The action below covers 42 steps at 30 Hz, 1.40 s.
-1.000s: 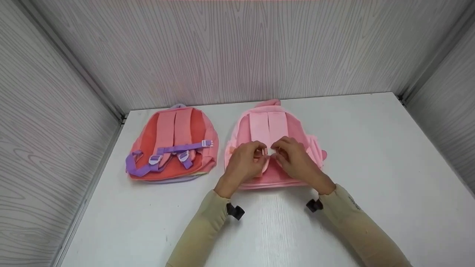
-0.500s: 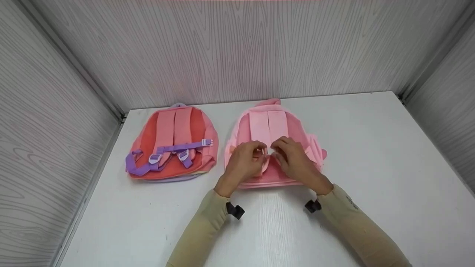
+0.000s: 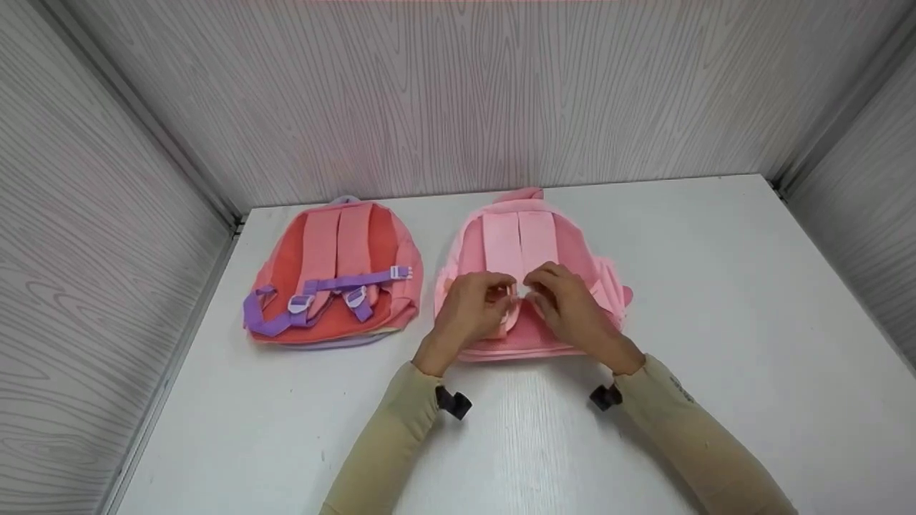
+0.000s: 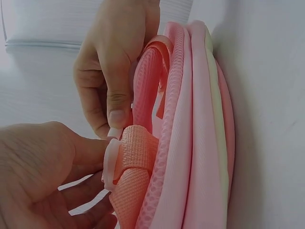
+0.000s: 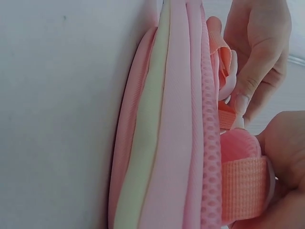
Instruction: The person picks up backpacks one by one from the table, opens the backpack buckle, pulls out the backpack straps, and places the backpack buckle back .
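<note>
A light pink backpack [image 3: 494, 350] lies with its mesh back and shoulder straps [image 3: 537, 236] facing up. Over its lower middle, both hands meet at a small pale plastic buckle [image 4: 114, 132]. My left hand [image 3: 469, 307] pinches one side of the buckle between thumb and fingers. Opposite it, my right hand [image 3: 569, 304] pinches the other side, its thumb tip right at the plastic in the left wrist view. Orange webbing [image 5: 245, 188] and a pale strap adjuster [image 4: 112, 164] stand beside the fingers. Fingers hide much of the buckle, and I cannot tell whether its halves are joined.
To the left lies a second backpack [image 3: 286, 250], coral and pink, back side up. Its purple strap [image 3: 358, 281] has a white buckle [image 3: 399, 272] at the end. Both bags rest on a white table [image 3: 715, 286] with grey wood-grain panels [image 3: 458, 93] around it.
</note>
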{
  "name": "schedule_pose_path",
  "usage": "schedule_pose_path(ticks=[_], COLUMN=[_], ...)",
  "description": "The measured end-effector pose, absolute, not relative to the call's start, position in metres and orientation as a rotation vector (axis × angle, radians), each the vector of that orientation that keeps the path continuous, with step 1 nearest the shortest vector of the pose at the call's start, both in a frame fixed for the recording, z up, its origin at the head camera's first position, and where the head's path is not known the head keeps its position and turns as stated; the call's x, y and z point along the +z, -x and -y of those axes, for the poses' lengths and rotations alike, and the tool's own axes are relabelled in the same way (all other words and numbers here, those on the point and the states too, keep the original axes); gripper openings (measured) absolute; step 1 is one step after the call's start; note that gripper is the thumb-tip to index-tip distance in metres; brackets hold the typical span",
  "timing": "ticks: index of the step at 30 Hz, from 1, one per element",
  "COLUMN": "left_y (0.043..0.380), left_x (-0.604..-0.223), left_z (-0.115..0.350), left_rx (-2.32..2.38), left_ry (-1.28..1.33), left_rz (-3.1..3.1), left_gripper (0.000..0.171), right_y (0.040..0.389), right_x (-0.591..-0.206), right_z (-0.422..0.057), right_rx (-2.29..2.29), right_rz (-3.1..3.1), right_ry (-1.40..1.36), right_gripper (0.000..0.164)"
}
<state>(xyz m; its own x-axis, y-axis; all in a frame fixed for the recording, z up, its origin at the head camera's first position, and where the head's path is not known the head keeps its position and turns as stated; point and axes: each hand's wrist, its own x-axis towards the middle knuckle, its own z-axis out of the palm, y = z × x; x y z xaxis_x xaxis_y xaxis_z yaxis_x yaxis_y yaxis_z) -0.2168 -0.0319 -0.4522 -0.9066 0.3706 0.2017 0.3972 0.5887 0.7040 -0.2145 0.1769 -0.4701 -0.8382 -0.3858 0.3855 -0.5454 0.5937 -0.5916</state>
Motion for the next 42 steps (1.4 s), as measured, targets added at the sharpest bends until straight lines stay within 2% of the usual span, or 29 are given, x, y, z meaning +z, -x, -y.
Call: schedule_pose_path(ticks=[10, 20, 42], left_y=[0.218, 0.2188, 0.2211], left_x=[-0.4518, -0.4508, -0.449], left_z=[0.0336, 0.0357, 0.0404], left_rx=[-1.282, -1.224, -1.295], left_ry=[0.66, 0.711, 0.643], left_rz=[2.758, 2.765, 2.771], left_gripper=[0.017, 0.018, 0.024], right_y=[0.2138, 0.2137, 0.2166], right_x=[-0.4699, -0.4692, -0.4651], right_z=[-0.1775, -0.1793, -0.1848], right_rx=[1.112, 1.143, 1.185], right_rz=[2.598, 2.586, 2.606], right_ry=[-0.765, -0.773, -0.749], right_gripper=[0.018, 0.017, 0.02])
